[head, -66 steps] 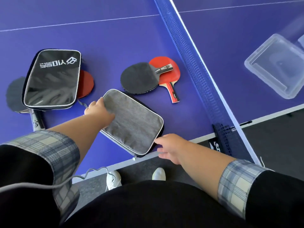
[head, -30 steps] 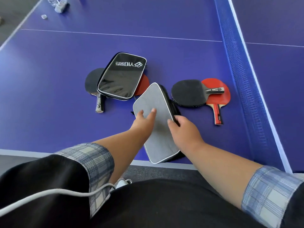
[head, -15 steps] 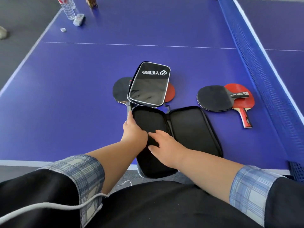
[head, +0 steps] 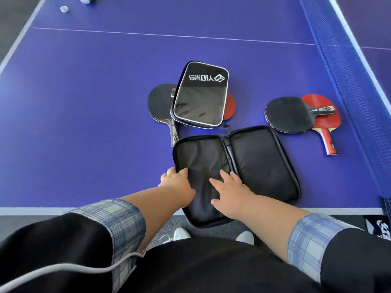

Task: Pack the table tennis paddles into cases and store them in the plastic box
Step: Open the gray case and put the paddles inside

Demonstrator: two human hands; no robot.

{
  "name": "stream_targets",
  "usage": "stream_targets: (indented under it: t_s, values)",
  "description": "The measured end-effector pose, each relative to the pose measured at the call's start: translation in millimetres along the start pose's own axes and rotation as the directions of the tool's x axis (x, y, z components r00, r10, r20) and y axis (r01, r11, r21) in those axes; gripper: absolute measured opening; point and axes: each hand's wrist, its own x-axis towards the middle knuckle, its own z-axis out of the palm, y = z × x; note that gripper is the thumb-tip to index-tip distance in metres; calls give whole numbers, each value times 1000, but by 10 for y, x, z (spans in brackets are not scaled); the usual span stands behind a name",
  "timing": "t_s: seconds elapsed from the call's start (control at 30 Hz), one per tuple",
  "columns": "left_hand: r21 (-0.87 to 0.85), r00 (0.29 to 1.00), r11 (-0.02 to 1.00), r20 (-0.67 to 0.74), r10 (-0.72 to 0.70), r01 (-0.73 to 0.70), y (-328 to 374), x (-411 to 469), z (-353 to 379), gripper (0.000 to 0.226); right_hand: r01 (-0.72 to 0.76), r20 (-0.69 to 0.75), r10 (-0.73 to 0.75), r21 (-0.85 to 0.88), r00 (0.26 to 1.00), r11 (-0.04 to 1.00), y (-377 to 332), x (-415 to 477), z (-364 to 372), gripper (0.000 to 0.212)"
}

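A black zippered fabric paddle case lies unzipped and spread flat, like an open book, at the lower centre of the frame on a blue table tennis bench. Its near left corner hangs over the bench's white front edge. The left hand sits at the case's left rim, its fingers curled over the edge of the left half and pinching it. The right hand rests palm down on the inner lining of the same left half, just beside the centre hinge, fingers spread and gripping nothing. Both forearms come up from the bottom of the frame, with plaid cuffs folded back over black sleeves.

Just above the open case, at the middle of the frame, a second case, glossy black with white piping and a white logo, lies closed. It rests on top of two paddles: a black-faced paddle shows at its left and a red-faced paddle peeks out at its right. To the right of centre, apart from both hands, another black-faced paddle lies overlapping a red-faced paddle with a red-tipped handle. The blue net runs down the right side of the frame.
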Motion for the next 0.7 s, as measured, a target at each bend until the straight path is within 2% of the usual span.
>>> stream_targets:
  t_s: [0.13, 0.37, 0.57, 0.7]
  values:
    - [-56, 1000, 998, -12, -21, 20, -60, -6, -73, 71, 9, -13, -9, 57, 1000, 998, 21, -16, -74, 67]
    - [-244, 983, 967, -143, -112, 74, -113, -4, -159, 62, 126, -175, -94, 181, 980, 975, 47, 3, -271, 59]
    - [-611, 944, 790, -222, -242, 59, -167, 22, -433, 60, 263, -309, -192, 205, 931, 943, -342, 178, -661, 53]
    - [-714, 938, 700, -220, -269, 33, -334, 256, -721, 56, 233, -408, -110, 267, 906, 935, -766, 393, -941, 47]
